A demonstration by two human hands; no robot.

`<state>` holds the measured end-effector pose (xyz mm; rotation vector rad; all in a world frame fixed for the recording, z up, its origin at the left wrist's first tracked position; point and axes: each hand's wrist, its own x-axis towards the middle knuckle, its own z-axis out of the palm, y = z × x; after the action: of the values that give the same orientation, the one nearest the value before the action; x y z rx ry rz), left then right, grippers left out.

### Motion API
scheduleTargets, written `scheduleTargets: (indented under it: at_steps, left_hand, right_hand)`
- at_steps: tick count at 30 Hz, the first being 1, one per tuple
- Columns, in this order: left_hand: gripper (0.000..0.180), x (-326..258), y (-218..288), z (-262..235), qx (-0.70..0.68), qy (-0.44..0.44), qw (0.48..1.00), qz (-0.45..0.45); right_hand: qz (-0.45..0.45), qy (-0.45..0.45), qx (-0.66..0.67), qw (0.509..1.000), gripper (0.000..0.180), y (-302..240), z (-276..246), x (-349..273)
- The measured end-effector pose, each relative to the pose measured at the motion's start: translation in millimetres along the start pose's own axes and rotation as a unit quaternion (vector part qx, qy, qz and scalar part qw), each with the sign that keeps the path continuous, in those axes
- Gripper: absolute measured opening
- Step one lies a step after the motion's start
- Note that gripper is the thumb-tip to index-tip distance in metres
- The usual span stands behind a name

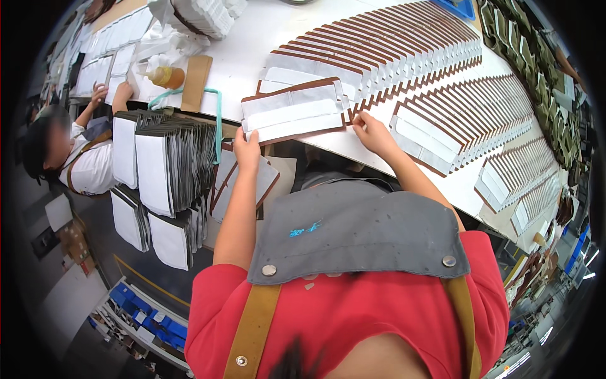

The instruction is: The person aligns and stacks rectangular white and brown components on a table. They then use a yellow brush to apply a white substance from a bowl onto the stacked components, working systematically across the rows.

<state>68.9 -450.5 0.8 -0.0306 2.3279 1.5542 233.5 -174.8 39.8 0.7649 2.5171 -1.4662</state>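
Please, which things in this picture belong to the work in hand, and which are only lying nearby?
Work in hand:
- brown-edged white panel, held by the left hand; the right hand is near its other end
- fanned rows of similar panels

Apparently just lying nearby:
- amber bottle
- brown strip
- blue tray

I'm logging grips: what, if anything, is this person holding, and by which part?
The left hand pinches a white, brown-edged panel by its lower left corner. The right hand is beside its right end; whether it grips anything cannot be told.
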Motion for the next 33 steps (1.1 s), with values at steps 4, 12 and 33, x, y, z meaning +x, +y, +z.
scheduleTargets:
  at_steps: [4,12,33]
  left_hand:
    - [0.027,-3,14,-6,-0.037,-0.023,0.999,-0.025]
    - [0.023,-15,0,-4,-0.013,-0.027,0.999,0.020]
    - [0.023,-4,-36,5,0.002,0.083,0.996,-0.022]
  right_hand:
    - [-0.021,0.061,0.040,0.997,0.015,-10,14,27]
    - [-0.049,0.118,-0.068,0.989,0.031,-17,25,57]
    - [0.006,0.143,-0.127,0.982,0.042,-25,32,67]
